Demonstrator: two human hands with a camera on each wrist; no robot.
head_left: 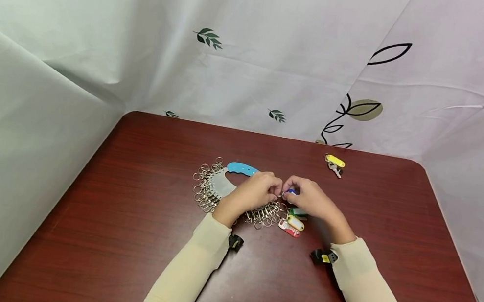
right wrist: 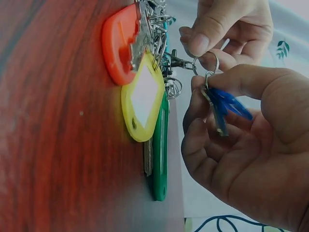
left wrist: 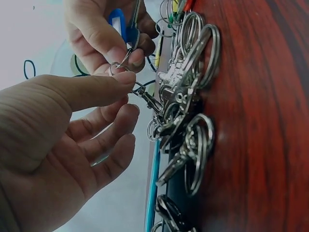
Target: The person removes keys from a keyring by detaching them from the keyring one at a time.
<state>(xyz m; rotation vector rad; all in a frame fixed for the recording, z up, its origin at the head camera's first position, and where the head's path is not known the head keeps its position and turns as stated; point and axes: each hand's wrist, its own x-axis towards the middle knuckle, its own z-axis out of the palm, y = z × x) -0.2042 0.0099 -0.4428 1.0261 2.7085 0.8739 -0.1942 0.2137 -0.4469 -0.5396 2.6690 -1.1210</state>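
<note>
My left hand [head_left: 259, 189] pinches a metal split ring [left wrist: 115, 68] between thumb and forefinger. That ring hangs from a small snap clasp [right wrist: 179, 63] on a crescent-shaped metal key holder [head_left: 221, 184] with a blue handle [head_left: 241, 168]. Opposite it, fingertips close by, my right hand [head_left: 310, 197] pinches the small ring [right wrist: 207, 79] of a blue key tag [right wrist: 231, 104] with a key [right wrist: 219, 118]. The two rings meet between the hands. Red [right wrist: 116, 53], yellow [right wrist: 142, 99] and green [right wrist: 162, 154] key tags with keys lie at the holder's right end.
Many clasps and rings [head_left: 204, 189] fan out along the holder's outer edge. Farther back on the brown table [head_left: 126, 237] lies another yellow tag [head_left: 335, 161] with a key [head_left: 335, 169]. White patterned cloth [head_left: 252, 49] hangs behind the table and at both sides.
</note>
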